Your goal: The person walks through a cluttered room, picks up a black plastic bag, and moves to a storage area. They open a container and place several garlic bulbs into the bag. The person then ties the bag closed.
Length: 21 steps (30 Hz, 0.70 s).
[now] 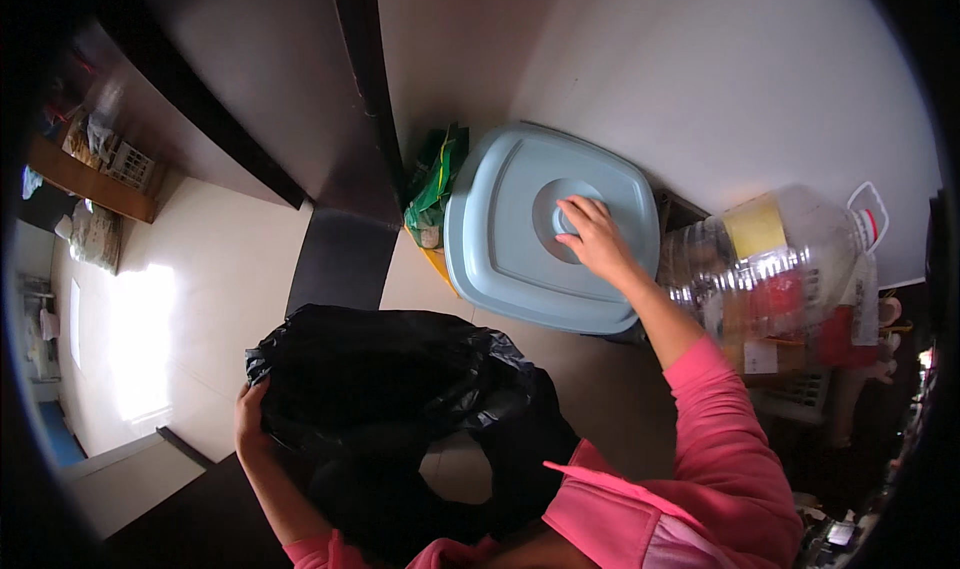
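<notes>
My left hand grips the left edge of a large black plastic bag. The bag hangs in front of me with its mouth spread wide, and its inside is dark. My right hand reaches forward to a light blue plastic lid, its fingers curled about the round knob in the recess at the middle. The lid sits on a blue plastic container whose body is mostly hidden below it.
Right of the lid lies a large clear plastic bottle with a handle and red neck ring. A green bag stands between the lid and the dark door frame. A wall rises behind. Shelves with baskets stand far left.
</notes>
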### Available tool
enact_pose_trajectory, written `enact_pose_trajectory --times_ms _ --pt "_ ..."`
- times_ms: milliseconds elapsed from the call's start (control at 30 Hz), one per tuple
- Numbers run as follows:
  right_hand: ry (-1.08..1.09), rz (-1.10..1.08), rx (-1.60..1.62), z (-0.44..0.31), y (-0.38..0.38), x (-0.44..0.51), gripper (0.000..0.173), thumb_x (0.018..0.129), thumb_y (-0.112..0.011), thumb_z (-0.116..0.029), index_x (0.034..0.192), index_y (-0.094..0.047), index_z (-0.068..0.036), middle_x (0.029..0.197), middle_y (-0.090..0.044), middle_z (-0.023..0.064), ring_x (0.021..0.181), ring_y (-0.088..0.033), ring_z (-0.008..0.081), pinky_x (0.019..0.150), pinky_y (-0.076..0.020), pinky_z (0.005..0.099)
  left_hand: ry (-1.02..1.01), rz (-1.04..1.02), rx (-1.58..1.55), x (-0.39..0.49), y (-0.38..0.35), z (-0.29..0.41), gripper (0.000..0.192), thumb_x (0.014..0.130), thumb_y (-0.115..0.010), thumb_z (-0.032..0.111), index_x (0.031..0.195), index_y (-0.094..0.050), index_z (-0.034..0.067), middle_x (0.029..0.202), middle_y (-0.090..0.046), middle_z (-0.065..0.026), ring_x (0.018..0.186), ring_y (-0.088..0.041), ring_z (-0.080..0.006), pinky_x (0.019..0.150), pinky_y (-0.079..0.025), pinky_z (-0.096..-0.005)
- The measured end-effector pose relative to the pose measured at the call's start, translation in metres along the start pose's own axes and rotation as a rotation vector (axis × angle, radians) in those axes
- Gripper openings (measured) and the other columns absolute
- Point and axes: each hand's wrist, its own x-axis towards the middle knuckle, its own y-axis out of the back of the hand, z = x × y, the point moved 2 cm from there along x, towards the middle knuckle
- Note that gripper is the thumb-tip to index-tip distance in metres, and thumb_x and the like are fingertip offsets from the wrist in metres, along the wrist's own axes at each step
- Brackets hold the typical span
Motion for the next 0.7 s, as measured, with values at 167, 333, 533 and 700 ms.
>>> enact_pose_trajectory --times_ms 167,333,533,700 --pt "0.057 0.029 -0.007 -0.011 0.018 0.004 0.047 0.078 -0.071 -0.011 0.122 -0.056 -0.003 0.120 -0.054 0.0128 0.112 -0.050 0.0321 0.095 -0.0426 0.0399 -0.099 -0.071 0.056 0.035 0.004 -0.002 0.031 0.088 -0.060 0.018 0.112 -0.057 -0.001 0.098 -0.065 -0.0101 0.085 -0.064 -0.0216 0.075 -0.053 -0.0345" --pt "0.126 0.105 0.030 -0.039 0.097 0.007 0.043 0.077 -0.071 -0.007 0.118 -0.058 -0.003 0.117 -0.056 0.0131 0.108 -0.052 0.0326 0.093 -0.0423 0.0383 -0.157 -0.101 0.021 0.032 0.004 0.002 0.033 0.089 -0.060 0.020 0.114 -0.057 -0.002 0.101 -0.065 -0.0105 0.088 -0.064 -0.0217 0.078 -0.052 -0.0339" --pt "0.214 0.459 -0.269 -0.071 0.189 -0.029 0.048 0.068 -0.077 -0.003 0.113 -0.063 -0.004 0.117 -0.056 0.0113 0.106 -0.053 0.0297 0.089 -0.0438 0.0389 -0.184 -0.120 0.049 0.039 -0.002 0.007 0.044 0.090 -0.059 0.030 0.121 -0.055 -0.001 0.105 -0.065 -0.0120 0.090 -0.064 -0.0231 0.078 -0.053 -0.0357" --pt "0.294 0.867 -0.709 -0.038 0.180 -0.015 0.045 0.067 -0.079 -0.006 0.110 -0.068 -0.013 0.117 -0.055 0.0069 0.106 -0.049 0.0250 0.088 -0.0415 0.0374 -0.157 -0.117 -0.002 0.040 -0.014 0.006 0.035 0.090 -0.059 0.023 0.114 -0.057 -0.002 0.101 -0.065 -0.0111 0.087 -0.064 -0.0218 0.075 -0.053 -0.0342"
